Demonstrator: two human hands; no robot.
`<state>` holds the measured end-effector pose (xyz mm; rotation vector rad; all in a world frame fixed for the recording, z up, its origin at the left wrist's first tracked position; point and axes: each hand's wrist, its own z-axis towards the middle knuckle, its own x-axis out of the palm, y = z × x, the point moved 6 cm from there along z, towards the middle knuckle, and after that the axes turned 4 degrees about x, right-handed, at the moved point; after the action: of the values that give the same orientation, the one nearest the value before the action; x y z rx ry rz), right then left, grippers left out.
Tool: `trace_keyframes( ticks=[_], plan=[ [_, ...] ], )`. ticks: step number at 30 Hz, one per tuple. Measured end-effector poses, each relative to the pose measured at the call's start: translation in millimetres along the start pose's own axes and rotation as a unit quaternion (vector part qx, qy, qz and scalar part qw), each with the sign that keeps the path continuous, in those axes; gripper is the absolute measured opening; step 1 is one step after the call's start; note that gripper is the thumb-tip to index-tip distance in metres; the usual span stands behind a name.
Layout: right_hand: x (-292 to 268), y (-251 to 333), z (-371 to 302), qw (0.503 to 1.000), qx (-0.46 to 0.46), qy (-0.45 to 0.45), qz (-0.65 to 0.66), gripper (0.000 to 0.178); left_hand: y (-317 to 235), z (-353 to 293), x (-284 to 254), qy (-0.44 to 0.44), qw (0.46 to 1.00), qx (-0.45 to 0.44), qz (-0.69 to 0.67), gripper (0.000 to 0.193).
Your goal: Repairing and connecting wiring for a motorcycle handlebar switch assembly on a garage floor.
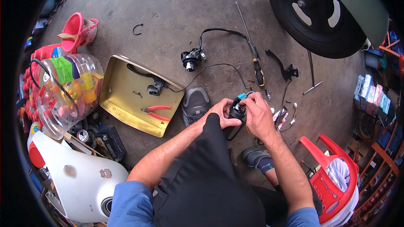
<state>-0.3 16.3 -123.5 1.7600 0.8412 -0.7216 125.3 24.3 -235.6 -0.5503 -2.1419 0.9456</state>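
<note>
Between my knees I hold a black switch housing (pixel 237 112) with thin wires and a small teal piece on it. My left hand (pixel 222 112) is closed around its left side. The fingers of my right hand (pixel 259 115) pinch at its right side; what exactly they grip is hidden. A thin black cable runs from near my hands to a lever bracket (pixel 156 87) in the gold tray (pixel 126 103), where red-handled pliers (pixel 157 112) also lie. Beyond my hands are an ignition lock (pixel 191 60) with a sheathed cable and a long screwdriver (pixel 259 73).
A black lever (pixel 277 62) and loose wire connectors (pixel 283 117) lie on the right. A wheel (pixel 309 46) stands at the far right, a red plastic chair (pixel 332 185) at the near right. Leftward are a clear plastic jar (pixel 46 109), a pink bucket (pixel 73 27) and a white panel (pixel 80 176).
</note>
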Motion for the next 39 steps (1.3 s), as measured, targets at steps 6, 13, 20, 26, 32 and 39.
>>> trace_keyframes(
  ticks=[6, 13, 20, 26, 32, 39],
  plan=[
    [-1, -1, -1, 1.000, -0.020, -0.004, 0.023, 0.020, -2, -1, 0, 0.007, 1.000, -0.007, -0.004, 0.077],
    [-2, -4, 0, 0.999, -0.022, -0.004, 0.041, 0.019, -5, -2, 1, 0.007, 1.000, 0.006, -0.004, 0.074],
    [-1, -5, 3, 0.997, -0.024, 0.024, 0.067, 0.016, -2, -2, 0, 0.004, 1.000, 0.001, -0.011, 0.074],
    [-1, -8, 2, 0.996, -0.032, 0.034, 0.079, 0.016, 0, -2, 1, 0.014, 1.000, -0.009, -0.012, 0.074],
    [0, -10, -2, 0.994, -0.028, 0.036, 0.098, 0.018, -8, -4, 2, 0.012, 0.999, 0.009, -0.049, 0.069],
    [1, -7, -7, 0.997, -0.033, 0.002, 0.073, 0.026, -5, -1, 2, 0.007, 0.999, 0.009, -0.047, 0.071]
  ],
)
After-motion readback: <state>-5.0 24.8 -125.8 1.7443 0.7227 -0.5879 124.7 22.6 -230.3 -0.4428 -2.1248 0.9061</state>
